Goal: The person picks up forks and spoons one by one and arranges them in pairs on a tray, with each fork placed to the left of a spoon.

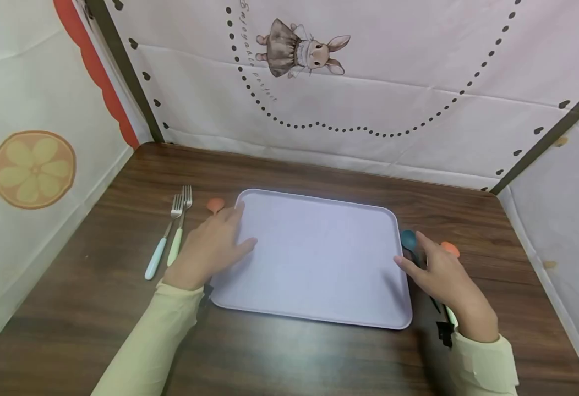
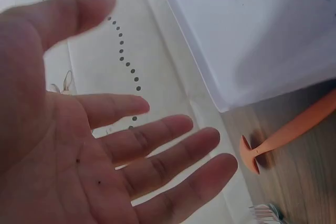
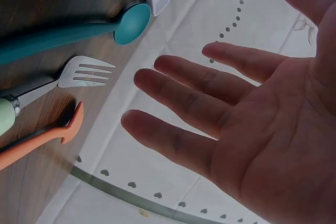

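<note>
A pale lavender rectangular tray (image 1: 319, 258) lies flat on the wooden table between both hands. Over its left edge hovers my left hand (image 1: 209, 245), fingers spread and palm bare in the left wrist view. An orange spoon (image 1: 215, 205) pokes out beyond those fingertips, its handle mostly hidden under the hand. My right hand (image 1: 445, 278), also with straight, parted fingers and nothing in it, is at the tray's right edge. Beneath and beside it lie a teal spoon (image 3: 132, 24), a fork (image 3: 84, 72) with a light green handle and another orange spoon (image 3: 73, 127).
Left of the tray lie two forks, one with a light blue handle (image 1: 156, 258), one with a light green handle (image 1: 175, 247). The brown table (image 1: 279, 352) is bounded by white printed cloth walls (image 1: 369, 66) at the back and both sides.
</note>
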Motion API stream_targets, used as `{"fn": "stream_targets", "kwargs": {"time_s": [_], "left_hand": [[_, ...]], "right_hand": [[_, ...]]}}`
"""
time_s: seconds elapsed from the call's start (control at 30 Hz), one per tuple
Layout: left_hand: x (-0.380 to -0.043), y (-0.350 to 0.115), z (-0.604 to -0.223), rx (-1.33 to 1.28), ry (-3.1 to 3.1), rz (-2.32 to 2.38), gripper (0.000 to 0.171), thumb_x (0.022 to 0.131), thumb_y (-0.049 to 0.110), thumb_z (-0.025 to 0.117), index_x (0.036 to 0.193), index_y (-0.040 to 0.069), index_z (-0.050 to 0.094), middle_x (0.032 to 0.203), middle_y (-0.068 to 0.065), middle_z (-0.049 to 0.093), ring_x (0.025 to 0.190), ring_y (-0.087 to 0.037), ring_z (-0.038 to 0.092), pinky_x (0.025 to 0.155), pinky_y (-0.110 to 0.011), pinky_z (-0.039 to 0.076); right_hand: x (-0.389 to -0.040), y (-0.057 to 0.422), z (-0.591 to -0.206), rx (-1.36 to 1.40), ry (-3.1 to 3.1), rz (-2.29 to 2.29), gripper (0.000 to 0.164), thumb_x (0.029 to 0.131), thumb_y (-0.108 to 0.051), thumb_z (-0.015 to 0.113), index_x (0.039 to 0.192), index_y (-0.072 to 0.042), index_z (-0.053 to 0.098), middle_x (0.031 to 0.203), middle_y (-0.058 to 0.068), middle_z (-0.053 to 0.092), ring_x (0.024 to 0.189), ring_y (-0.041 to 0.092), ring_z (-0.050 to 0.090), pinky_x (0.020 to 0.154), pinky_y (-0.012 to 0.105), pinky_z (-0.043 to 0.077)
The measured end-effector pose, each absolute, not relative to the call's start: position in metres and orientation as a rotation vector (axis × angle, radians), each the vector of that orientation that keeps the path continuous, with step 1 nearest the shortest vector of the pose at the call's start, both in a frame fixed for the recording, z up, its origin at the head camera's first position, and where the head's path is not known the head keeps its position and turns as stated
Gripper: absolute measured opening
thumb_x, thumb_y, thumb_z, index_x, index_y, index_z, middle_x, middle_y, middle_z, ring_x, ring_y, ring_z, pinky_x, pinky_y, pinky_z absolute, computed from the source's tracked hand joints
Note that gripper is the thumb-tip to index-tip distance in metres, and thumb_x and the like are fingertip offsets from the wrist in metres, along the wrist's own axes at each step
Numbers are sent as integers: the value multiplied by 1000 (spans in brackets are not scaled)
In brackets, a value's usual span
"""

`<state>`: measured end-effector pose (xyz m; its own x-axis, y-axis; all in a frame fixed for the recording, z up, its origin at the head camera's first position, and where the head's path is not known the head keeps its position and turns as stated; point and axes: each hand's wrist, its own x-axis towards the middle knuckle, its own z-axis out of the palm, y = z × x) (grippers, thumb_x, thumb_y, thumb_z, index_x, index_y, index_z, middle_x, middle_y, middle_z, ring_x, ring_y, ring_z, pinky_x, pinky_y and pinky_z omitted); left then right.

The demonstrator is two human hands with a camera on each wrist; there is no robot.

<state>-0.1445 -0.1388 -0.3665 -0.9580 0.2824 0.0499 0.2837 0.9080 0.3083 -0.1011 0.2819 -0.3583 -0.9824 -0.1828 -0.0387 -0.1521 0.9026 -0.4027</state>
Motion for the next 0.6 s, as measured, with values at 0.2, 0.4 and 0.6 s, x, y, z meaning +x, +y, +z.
{"fn": "stream_targets", "kwargs": {"time_s": [0.2,0.4,0.6], "left_hand": [[-147,-139,-368,-417,-3051,-439,74,86,41,55,141,-1,29,123,-26,51,92,-38,56,65,-53,50],[-148,-140,-370,-386,-3081,-460,72,88,38,54,141,-3,29,123,-28,49,89,-41,56,65,-54,50],[-147,-143,-373,-349,-3112,-476,70,88,36,53,141,-2,28,122,-28,49,83,-40,57,62,-53,50]], "right_hand": [[-100,286,-359,-228,2949,-611,82,90,-52,50,140,9,25,125,34,46,108,41,48,86,61,40],[-103,290,-361,-227,2941,-577,77,90,-47,53,136,10,30,107,27,56,90,32,53,80,57,44],[-106,293,-365,-214,2946,-561,70,89,-38,59,133,11,35,95,22,59,80,29,52,71,52,46]]}}
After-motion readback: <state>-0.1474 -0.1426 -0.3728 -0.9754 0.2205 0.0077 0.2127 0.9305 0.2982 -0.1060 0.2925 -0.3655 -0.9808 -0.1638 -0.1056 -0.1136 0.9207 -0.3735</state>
